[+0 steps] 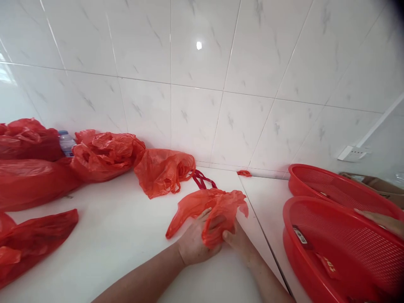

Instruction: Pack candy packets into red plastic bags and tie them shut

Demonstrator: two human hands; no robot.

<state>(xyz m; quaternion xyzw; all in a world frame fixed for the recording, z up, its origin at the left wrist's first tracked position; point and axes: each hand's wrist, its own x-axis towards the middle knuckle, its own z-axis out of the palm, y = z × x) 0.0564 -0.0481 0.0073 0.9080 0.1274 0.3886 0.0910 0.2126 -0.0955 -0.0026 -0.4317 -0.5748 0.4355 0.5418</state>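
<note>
A thin red plastic bag (192,202) is crumpled between my two hands above the white table. My left hand (195,244) reaches in from the lower left, its fingers partly covered by the bag's film as they grip it. From the lower right my right hand (235,240) closes on the same bag, with the thumb pressed near its edge and the other fingers mostly hidden. Just beyond the bag, dark red straps (203,180) lie near another loose red bag (164,170).
Filled red bags (107,153) line the tiled wall at left, with a plastic bottle (66,143) among them. At right, a red basket (288,235) holds small packets, and another red basket (293,183) stands behind it. Another person's hand (381,221) rests at the front basket's rim.
</note>
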